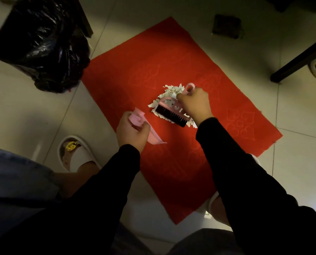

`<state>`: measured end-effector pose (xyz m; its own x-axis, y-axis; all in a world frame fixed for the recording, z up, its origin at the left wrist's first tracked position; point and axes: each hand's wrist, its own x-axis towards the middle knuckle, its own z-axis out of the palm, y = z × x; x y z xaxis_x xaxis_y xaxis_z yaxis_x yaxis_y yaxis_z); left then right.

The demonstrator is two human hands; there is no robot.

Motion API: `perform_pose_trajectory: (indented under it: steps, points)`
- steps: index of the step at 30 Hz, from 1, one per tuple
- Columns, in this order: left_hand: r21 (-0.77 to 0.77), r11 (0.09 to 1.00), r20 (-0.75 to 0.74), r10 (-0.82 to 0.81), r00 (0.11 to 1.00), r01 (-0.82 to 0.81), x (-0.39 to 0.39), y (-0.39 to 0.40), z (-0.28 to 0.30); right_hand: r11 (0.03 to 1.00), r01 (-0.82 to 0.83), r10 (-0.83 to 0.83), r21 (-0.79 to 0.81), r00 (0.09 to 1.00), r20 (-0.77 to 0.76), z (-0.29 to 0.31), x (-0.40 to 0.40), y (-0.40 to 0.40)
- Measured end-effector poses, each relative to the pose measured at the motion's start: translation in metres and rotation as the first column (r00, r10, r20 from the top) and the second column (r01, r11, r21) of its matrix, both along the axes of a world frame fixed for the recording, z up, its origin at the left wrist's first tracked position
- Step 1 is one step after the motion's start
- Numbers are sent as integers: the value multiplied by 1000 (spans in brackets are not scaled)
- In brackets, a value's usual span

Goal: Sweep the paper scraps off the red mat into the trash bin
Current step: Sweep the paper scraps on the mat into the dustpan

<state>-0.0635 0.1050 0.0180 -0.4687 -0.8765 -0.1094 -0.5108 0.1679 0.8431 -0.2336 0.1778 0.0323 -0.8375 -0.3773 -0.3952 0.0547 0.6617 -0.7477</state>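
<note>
right hand [194, 105]: grips pink brush [171, 113] over paper scraps [169, 92]
left hand [132, 132]: holds pink dustpan [153, 136], just beside
risk: dustpan apart from the pile, scraps may scatter across red mat [135, 70]
trash bin [39, 43]: beyond left hand

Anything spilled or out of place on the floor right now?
Only the paper scraps, heaped mid red mat around the brush. None show on the tiles. The trash bin stands upright.

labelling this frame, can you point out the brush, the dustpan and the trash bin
brush [170, 115], head view, on its black bristles
dustpan [154, 138], head view, on its pink tray
trash bin [41, 41], head view, on its black bag liner
</note>
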Motion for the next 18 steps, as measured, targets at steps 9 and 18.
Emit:
perform_pose_trajectory:
  steps: [9,18]
  points:
    - [65,996,-2,53,999,-53,-6,-7,-1,997,-59,62,50,996,-62,-4,-3,-6]
    - [85,992,0,93,996,-92,-5,-16,-8,984,-180,181,10,982,-45,-21,14,-26]
